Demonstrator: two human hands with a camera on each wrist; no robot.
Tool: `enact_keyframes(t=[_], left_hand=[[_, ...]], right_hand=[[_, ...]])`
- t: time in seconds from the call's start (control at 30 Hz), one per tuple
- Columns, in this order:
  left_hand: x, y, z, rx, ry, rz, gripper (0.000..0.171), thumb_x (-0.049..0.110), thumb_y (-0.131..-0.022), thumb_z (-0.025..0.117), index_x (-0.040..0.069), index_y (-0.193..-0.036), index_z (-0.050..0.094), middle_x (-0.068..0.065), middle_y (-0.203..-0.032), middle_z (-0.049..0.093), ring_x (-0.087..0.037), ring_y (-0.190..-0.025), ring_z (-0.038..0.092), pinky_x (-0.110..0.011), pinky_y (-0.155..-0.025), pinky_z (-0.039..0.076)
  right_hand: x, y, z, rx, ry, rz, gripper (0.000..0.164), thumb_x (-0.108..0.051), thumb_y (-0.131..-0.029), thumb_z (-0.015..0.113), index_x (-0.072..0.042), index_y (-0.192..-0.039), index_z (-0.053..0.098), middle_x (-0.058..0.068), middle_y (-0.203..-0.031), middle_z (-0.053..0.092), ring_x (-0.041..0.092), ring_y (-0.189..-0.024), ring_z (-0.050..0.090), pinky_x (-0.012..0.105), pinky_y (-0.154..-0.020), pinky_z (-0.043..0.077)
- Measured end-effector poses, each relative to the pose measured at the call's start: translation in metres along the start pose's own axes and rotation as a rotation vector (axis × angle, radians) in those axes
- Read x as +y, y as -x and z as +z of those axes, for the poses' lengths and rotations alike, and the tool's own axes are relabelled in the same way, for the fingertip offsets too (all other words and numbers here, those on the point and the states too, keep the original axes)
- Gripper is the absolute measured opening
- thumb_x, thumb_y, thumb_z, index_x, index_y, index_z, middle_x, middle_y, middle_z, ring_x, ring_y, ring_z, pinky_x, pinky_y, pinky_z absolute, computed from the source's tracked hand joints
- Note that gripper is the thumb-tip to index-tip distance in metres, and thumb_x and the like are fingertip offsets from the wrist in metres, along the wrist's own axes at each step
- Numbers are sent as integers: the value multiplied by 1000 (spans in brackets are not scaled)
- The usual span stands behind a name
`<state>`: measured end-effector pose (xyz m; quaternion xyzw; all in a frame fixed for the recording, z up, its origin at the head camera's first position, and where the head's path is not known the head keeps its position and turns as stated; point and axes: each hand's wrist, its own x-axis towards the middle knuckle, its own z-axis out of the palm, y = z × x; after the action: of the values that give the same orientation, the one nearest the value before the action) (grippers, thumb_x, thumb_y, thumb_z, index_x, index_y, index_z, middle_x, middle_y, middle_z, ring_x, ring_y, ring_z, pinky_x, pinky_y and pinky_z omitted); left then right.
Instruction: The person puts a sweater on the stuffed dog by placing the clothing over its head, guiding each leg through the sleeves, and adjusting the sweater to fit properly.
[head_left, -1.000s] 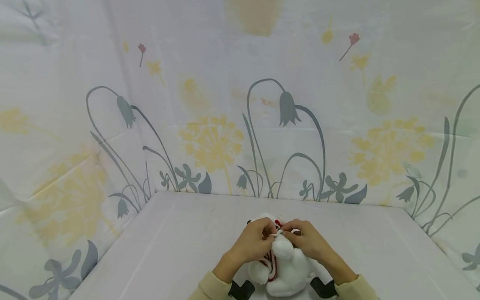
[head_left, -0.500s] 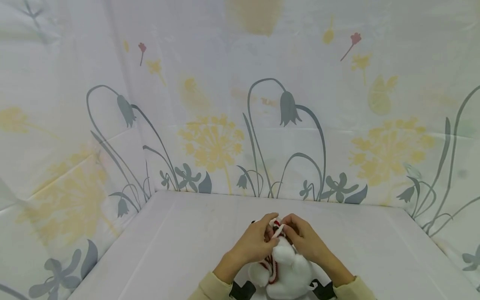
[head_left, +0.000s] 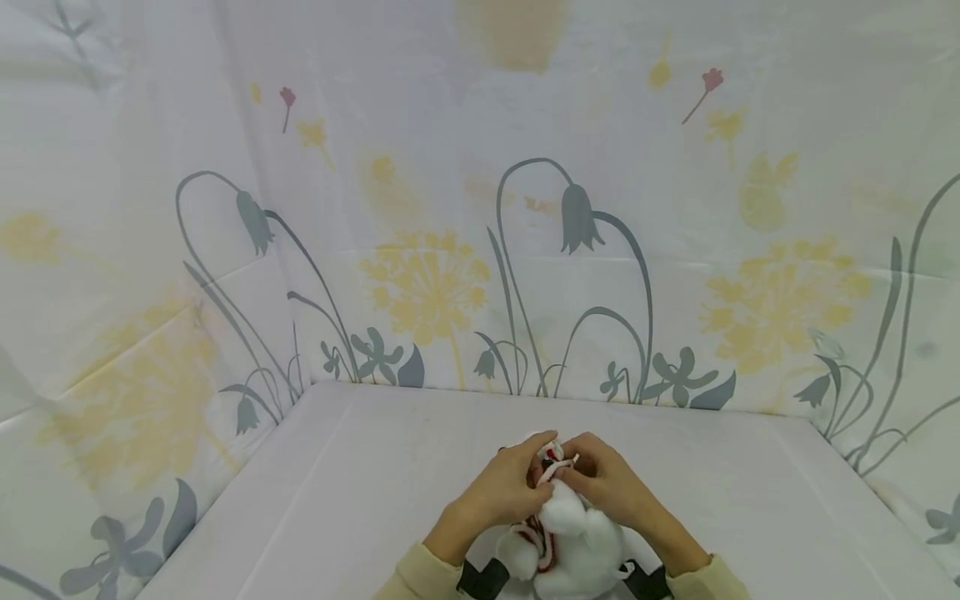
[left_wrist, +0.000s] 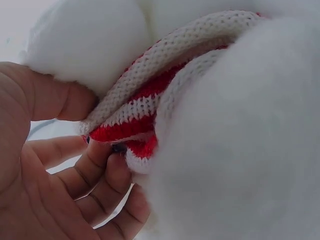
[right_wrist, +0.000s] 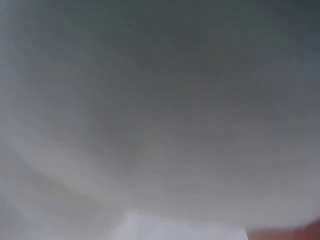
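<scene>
Toy: in the head view the white toy [head_left: 581,550] lies on the near part of the counter [head_left: 360,467], right of centre, between the arms.
Knit: red-and-white knit [head_left: 547,548] runs along its left side; a pale strip [head_left: 553,469] lies between the hands, perhaps the same piece.
Left hand: the left hand [head_left: 504,487] bends round the far left end of the toy.
Right hand: the right hand [head_left: 609,479] has thumb and fingers together, seemingly clamped on the strip.
Knit up close: in the left wrist view the left thumb presses the knit's rim from above, fingers curled beneath, clamping it; plush bulges on both sides.
Slip risk: only the rim is held, so a hard tug could free it or stretch the loops.
Plush risk: the soft body could roll, as nothing seen braces it, or fluff could get pinched in.
White blur: in the right wrist view a blurred pale mass hides the fingers; their state cannot be told there.
</scene>
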<state>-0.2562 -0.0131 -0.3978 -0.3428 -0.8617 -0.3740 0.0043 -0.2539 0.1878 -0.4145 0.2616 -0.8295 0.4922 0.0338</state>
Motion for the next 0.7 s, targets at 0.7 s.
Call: enact_keyframes(t=[0.7], left_hand=[[2, 1, -3, 5, -14, 24, 12, 11, -84, 63, 15, -96, 64, 7, -70, 48, -2, -59, 42, -18, -53, 37]], right_hand=[[-5, 3, -13, -267, -144, -83, 15, -12, -93, 59, -7, -106, 54, 12, -96, 58, 16, -74, 58, 32, -67, 50]])
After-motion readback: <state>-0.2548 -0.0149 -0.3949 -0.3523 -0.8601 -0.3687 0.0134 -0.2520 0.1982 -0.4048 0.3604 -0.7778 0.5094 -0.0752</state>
